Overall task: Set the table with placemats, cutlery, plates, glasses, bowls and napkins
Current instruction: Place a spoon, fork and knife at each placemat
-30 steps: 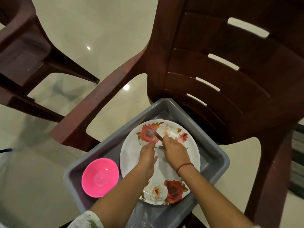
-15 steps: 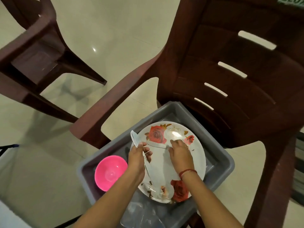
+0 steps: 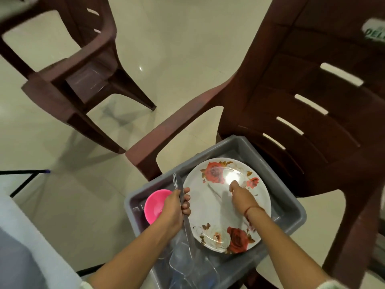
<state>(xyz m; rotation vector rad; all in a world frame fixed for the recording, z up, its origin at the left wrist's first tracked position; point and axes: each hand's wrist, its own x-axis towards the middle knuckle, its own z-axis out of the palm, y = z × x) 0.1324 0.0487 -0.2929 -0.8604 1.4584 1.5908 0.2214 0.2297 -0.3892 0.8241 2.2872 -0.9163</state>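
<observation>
Pale tiled floor (image 3: 177,49), two brown plastic chairs. The nearer chair (image 3: 291,101) carries a grey tub (image 3: 200,161) at lower centre of the frame, and that's where everything for the table sits. Left hand (image 3: 175,207) is wrapped firmly round a bundle of cutlery (image 3: 177,182), tips poking up past the knuckles, handles trailing down over the clear glasses (image 3: 183,265) at the tub's near end. Right hand (image 3: 241,195) is down on the flowered plate (image 3: 208,215), fingers curled. Whether it has pinched anything I can't tell, but a thin pale piece (image 3: 213,190) lies on the plate just left of it. Pink bowl (image 3: 155,205) is tucked beside the left hand.

Looks like cutlery gathering. The tidy way is to slide that flat piece toward the plate's rim, get a fingertip under it, then pass it into the left-hand bundle with handles aligned — and keep the bundle off the glasses while lifting clear.
</observation>
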